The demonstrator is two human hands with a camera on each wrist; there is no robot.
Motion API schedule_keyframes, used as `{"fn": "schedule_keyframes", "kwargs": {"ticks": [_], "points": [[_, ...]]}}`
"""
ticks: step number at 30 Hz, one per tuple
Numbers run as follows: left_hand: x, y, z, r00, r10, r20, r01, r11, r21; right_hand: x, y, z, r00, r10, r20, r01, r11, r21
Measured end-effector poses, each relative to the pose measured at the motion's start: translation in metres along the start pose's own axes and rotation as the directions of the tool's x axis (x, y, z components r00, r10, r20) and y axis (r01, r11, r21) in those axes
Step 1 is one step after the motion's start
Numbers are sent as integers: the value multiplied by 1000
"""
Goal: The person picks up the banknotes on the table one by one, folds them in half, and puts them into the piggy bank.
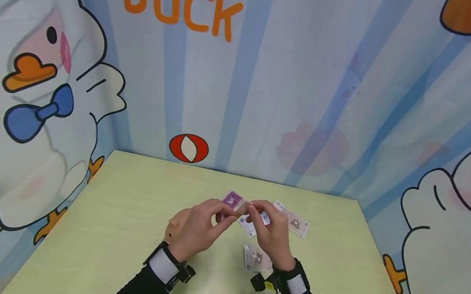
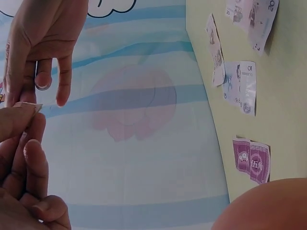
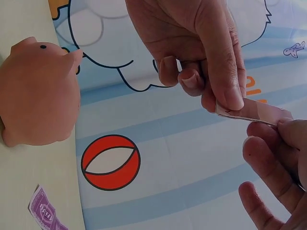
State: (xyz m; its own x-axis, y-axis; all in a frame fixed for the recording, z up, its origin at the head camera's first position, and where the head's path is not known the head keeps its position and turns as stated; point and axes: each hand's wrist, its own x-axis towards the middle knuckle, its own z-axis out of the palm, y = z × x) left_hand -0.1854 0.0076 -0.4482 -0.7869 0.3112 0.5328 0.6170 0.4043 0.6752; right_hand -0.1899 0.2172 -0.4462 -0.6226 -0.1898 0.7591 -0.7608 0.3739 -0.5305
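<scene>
Between my two hands, above the table, is a small folded banknote strip (image 3: 261, 111), pale pinkish. My left hand (image 1: 201, 227) pinches one end between thumb and fingers. The other end is pinched by my right hand (image 1: 271, 233). In the right wrist view, the left hand (image 3: 201, 52) comes from above and the right hand (image 3: 283, 163) from the lower right. A pink piggy bank (image 3: 41, 93) stands on the table beside the left hand, which partly hides it in the head view. A purple banknote (image 2: 251, 160) lies behind the hands.
More banknotes lie on the pale yellow table (image 1: 136, 204): a bluish one (image 2: 241, 86), a pinkish one (image 1: 297, 223) at the right, and another (image 1: 256, 259) near the right wrist. A cartoon-printed curtain (image 1: 250, 99) closes off the back and sides.
</scene>
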Motion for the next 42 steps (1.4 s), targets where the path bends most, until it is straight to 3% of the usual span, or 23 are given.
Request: {"fn": "schedule_keyframes", "kwargs": {"ticks": [6, 13, 17, 21, 26, 30, 34, 38, 42], "points": [[-1, 0, -4, 998, -58, 35, 58, 998, -15, -1, -1, 0, 999, 16, 51, -18, 999, 27], [-1, -2, -11, 996, -63, 58, 60, 997, 48, -1, -2, -1, 991, 46, 129, -48, 999, 8], [-2, -3, -17, 993, -102, 57, 96, 990, 108, 1, -1, 2, 988, 50, 145, -52, 999, 6], [-3, -12, -31, 993, -120, 22, 115, 984, 136, 5, 0, 7, 985, 69, 156, -77, 996, 45], [-15, -33, -54, 987, -130, -94, 142, 980, 139, 12, 5, 14, 983, 62, 170, -72, 996, 51], [-31, -50, -65, 976, -161, -147, 187, 965, 184, 19, 10, 21, 980, 38, 195, -43, 999, 23], [-50, -65, -64, 959, -262, -111, 281, 932, 228, 27, 12, 31, 972, 21, 233, -21, 1000, -3], [-69, -78, -58, 928, -370, -41, 368, 895, 251, 33, 13, 42, 959, -7, 284, 5, 1000, 8], [-81, -90, -51, 889, -457, 25, 441, 870, 221, 37, 14, 53, 946, -27, 323, 22, 1000, 19]]}}
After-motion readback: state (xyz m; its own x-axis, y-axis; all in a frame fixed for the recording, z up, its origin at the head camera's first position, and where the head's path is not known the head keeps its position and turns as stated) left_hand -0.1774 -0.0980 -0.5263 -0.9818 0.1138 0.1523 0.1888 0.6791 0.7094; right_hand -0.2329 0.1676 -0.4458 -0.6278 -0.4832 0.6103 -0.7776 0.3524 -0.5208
